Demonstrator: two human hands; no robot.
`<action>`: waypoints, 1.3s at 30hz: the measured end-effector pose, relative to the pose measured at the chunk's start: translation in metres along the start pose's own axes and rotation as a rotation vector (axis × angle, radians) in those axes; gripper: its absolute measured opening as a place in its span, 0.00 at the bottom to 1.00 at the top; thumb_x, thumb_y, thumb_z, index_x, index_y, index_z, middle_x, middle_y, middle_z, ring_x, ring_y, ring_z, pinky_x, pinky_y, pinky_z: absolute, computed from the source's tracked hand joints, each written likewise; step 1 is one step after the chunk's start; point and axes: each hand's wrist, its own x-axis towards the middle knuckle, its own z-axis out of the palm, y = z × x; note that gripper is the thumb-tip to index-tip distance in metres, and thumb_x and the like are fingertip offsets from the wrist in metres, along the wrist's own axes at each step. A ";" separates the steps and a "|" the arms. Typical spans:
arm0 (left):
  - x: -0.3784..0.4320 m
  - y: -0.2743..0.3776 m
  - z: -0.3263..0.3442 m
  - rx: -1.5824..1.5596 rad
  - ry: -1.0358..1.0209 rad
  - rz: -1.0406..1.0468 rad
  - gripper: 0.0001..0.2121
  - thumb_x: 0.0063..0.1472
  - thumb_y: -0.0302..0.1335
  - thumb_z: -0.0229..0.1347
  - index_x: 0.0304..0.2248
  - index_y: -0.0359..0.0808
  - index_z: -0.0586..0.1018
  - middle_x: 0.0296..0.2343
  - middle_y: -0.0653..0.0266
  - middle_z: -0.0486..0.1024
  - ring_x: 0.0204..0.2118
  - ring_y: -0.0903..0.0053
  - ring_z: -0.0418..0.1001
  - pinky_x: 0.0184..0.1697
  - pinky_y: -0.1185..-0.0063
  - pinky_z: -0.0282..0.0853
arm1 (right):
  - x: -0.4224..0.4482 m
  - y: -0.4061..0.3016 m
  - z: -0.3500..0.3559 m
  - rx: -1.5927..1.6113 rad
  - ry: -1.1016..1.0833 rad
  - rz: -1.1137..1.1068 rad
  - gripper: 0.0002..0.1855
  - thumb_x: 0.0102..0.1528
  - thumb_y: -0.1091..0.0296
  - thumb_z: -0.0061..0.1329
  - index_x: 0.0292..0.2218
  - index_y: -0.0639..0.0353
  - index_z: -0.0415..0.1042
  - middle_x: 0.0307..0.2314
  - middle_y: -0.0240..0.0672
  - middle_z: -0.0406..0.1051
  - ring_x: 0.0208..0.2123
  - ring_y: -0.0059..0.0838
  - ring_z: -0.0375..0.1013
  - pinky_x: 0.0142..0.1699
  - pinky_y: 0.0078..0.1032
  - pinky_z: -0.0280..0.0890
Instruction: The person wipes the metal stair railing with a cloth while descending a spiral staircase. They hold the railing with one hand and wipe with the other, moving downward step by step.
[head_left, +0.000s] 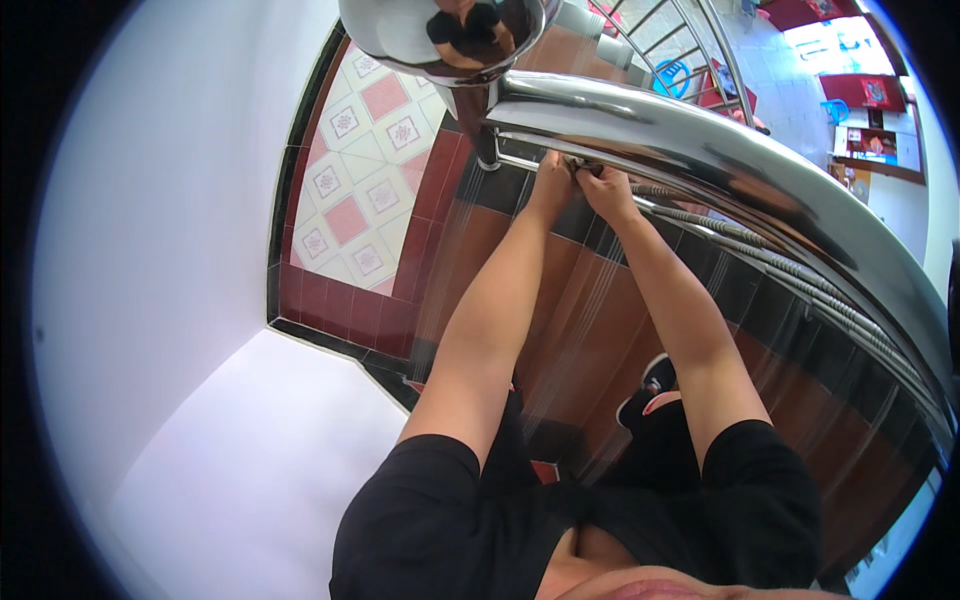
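Note:
Both arms reach forward beneath the thick polished metal handrail (637, 116) of a staircase. My left hand (553, 184) and my right hand (609, 196) meet just under the rail, beside its balusters. Between them the fingers pinch a small dark grey item (581, 165), possibly a cloth; it is too small and partly hidden to name surely. Close to my left hand stands the end post (474, 124), topped by a large shiny metal ball (450, 34). Ribbed metal balusters (739, 229) run to the right of my right hand.
Brown and black tiled stairs (555, 300) lie below me, with my dark shoe (656, 379) on them. A patterned tile landing (360, 195) borders the white wall (165, 187) at left. Beyond the rail, a lower floor holds blue plastic chairs (671, 77) and red tables (862, 91).

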 end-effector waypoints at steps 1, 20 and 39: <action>0.003 -0.002 -0.003 0.116 -0.015 0.020 0.16 0.64 0.31 0.36 0.39 0.27 0.70 0.32 0.44 0.73 0.36 0.57 0.72 0.38 0.70 0.66 | 0.004 0.001 0.002 0.036 0.020 0.025 0.06 0.50 0.75 0.44 0.32 0.65 0.70 0.22 0.24 0.68 0.24 0.13 0.64 0.27 0.18 0.60; -0.019 0.042 0.003 0.132 -0.044 0.440 0.13 0.63 0.31 0.39 0.29 0.32 0.72 0.22 0.68 0.67 0.26 0.77 0.64 0.30 0.79 0.61 | -0.010 -0.023 -0.002 -0.316 0.160 -0.455 0.13 0.50 0.73 0.50 0.39 0.63 0.69 0.35 0.39 0.68 0.39 0.31 0.66 0.47 0.28 0.61; 0.155 -0.290 -0.121 0.525 -0.324 0.260 0.13 0.60 0.32 0.38 0.37 0.33 0.70 0.32 0.40 0.71 0.38 0.45 0.68 0.39 0.60 0.63 | 0.083 0.307 0.066 -0.208 -0.075 0.098 0.14 0.45 0.79 0.40 0.37 0.68 0.65 0.30 0.47 0.69 0.36 0.39 0.69 0.44 0.33 0.63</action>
